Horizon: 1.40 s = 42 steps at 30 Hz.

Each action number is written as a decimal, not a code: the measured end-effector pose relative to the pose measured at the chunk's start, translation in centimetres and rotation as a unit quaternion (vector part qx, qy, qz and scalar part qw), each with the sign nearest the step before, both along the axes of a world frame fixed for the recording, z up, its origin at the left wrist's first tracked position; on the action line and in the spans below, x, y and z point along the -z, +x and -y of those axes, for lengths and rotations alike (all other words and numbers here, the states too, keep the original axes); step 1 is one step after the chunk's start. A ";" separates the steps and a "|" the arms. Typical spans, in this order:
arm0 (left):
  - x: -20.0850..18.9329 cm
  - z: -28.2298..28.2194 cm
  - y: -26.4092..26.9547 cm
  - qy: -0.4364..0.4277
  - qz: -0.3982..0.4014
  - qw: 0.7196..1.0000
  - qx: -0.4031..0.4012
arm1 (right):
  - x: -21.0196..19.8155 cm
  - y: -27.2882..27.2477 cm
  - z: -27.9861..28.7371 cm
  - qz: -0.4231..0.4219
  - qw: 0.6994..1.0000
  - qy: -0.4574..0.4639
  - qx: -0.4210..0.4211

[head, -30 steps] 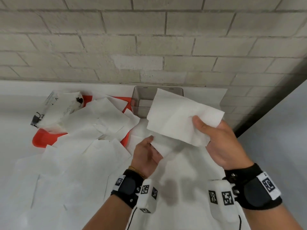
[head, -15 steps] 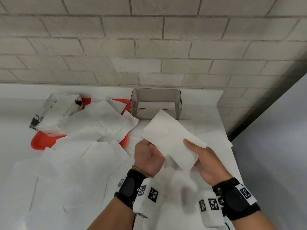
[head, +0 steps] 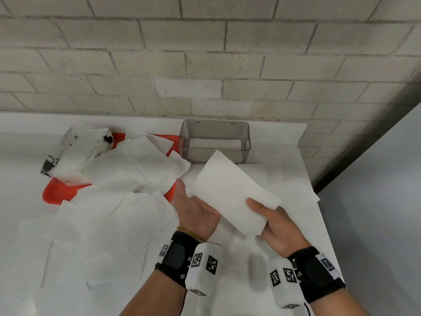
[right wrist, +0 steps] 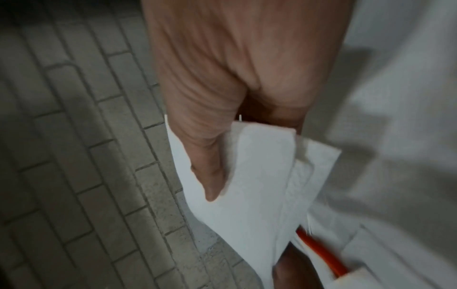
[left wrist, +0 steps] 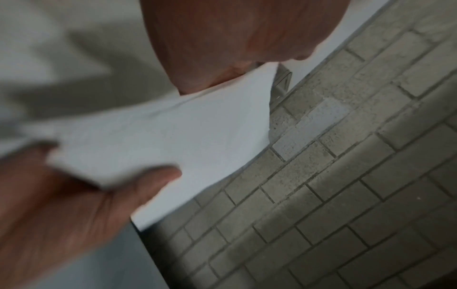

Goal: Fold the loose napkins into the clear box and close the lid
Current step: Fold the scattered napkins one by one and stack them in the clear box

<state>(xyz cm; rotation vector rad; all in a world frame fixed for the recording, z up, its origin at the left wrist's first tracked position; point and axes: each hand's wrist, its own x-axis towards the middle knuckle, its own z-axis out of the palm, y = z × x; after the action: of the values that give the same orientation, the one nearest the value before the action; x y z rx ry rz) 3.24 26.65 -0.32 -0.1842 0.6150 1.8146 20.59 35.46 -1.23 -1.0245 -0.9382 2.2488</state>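
I hold a white folded napkin [head: 232,192] in the air in front of the clear box [head: 189,149]. My right hand [head: 262,213] pinches its near end, thumb on top and fingers underneath. In the right wrist view that thumb lies along the napkin [right wrist: 259,176]. My left hand [head: 196,208] is palm up against the napkin's left edge, thumb straight out. Its fingers are hidden beneath the paper. The lidless box stands by the brick wall with folded napkins [head: 214,142] lying in its bottom.
Several loose napkins [head: 127,179] cover the white table to the left and partly hide an orange tray [head: 52,192]. A printed napkin packet [head: 77,153] lies on the tray's far end. The table's right edge [head: 319,201] runs close to my right hand.
The napkin has come down from in front of the box towards me and is folded narrower. My left hand has slid under its left side.
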 end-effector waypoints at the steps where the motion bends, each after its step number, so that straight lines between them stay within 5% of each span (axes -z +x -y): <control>1: 0.1 0.3 -0.3 -0.014 -0.040 0.999 -0.003 | 0.1 0.3 -0.3 0.017 1.000 0.019 0.006; 4: 1.0 1.0 -1.4 -0.089 -0.234 0.967 0.046 | 0.2 1.4 -1.3 0.078 0.991 0.101 0.025; 8: 3.0 1.7 -2.2 -0.175 -0.472 0.858 0.103 | 0.6 2.4 -2.3 0.130 0.967 0.217 0.032; 10: 3.3 1.9 -2.1 -0.180 -0.517 0.827 0.129 | 0.7 2.5 -2.3 0.154 0.956 0.250 0.017; 15: 3.1 1.9 -1.6 -0.158 -0.546 0.815 0.115 | 1.0 3.2 -2.0 0.153 0.954 0.254 -0.029; 19: 4.2 2.7 -1.3 -0.171 -0.610 0.763 0.127 | 2.6 4.0 -1.9 0.162 0.950 0.258 -0.073; 24: 5.8 3.0 -0.3 -0.200 -0.630 0.744 0.098 | 3.9 4.2 -2.1 0.152 0.954 0.247 -0.078; 33: 4.5 1.7 0.7 -0.207 -0.560 0.797 0.090 | 3.8 4.1 -3.0 0.167 0.949 0.260 -0.059; 39: 5.1 2.2 -0.2 -0.184 -0.597 0.768 0.144 | 3.5 4.5 -3.2 0.154 0.942 0.272 -0.121; 42: 4.9 1.7 0.3 -0.186 -0.587 0.774 0.146 | 3.6 3.9 -3.4 0.159 0.940 0.274 -0.128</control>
<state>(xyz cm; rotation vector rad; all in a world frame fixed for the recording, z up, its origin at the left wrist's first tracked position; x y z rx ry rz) 3.50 24.94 -5.23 0.8273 1.7653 1.3049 24.46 38.85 -4.85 -1.0551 -1.8051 1.8497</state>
